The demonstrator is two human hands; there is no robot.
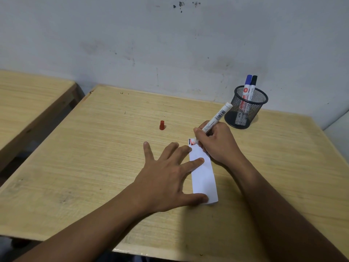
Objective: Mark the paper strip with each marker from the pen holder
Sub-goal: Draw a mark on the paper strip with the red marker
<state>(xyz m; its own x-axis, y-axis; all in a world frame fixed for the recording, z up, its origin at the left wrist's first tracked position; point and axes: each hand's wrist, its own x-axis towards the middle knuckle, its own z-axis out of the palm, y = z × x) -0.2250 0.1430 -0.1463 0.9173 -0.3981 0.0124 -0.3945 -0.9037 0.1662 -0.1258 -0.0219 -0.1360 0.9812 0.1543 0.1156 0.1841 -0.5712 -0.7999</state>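
1. The paper strip (203,174) lies flat on the wooden desk (94,167), its long axis running away from the person. It serves as the reference below.
2. The left hand (166,178) lies open with fingers spread; its fingertips (200,160) and thumb press the strip's left edge, presumably to keep it from sliding under the pen stroke.
3. The right hand (217,142), at the strip's far end, is closed in a writing grip on the red marker (215,120). The tip touches the strip's far end, beside a black mark (189,141) already there.
4. The red cap (161,125) stands upright on the desk, beyond and left of the strip, clear of the working area.
5. The mesh pen holder (245,108) stands beyond and right of the strip, holding a blue marker (247,86) and a black marker (253,86), both capped.
6. Judgement: the blue marker likely remains to be used.
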